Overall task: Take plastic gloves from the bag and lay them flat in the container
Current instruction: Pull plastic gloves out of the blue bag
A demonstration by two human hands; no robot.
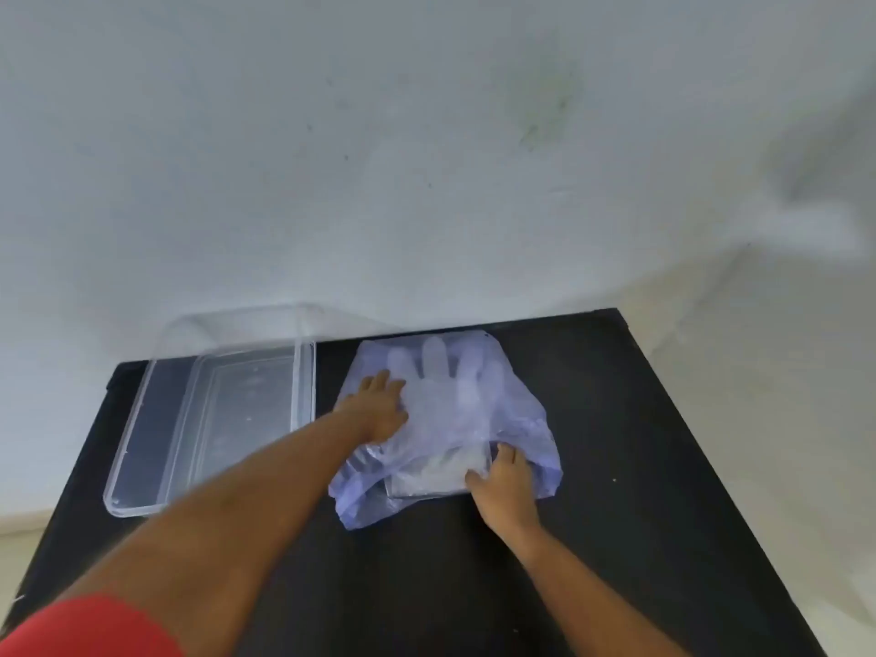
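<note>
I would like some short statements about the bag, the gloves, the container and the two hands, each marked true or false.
1. The clear plastic container holds a pile of gloves. False: no gloves show inside it.
2. The bluish plastic bag lies on the black table, to the right of the container. True.
3. The left hand rests inside the container. False: it rests on the left part of the bag.
4. The right hand is at the near edge of the bag. True.
5. Finger shapes of the plastic gloves show through the bag. True.
</note>
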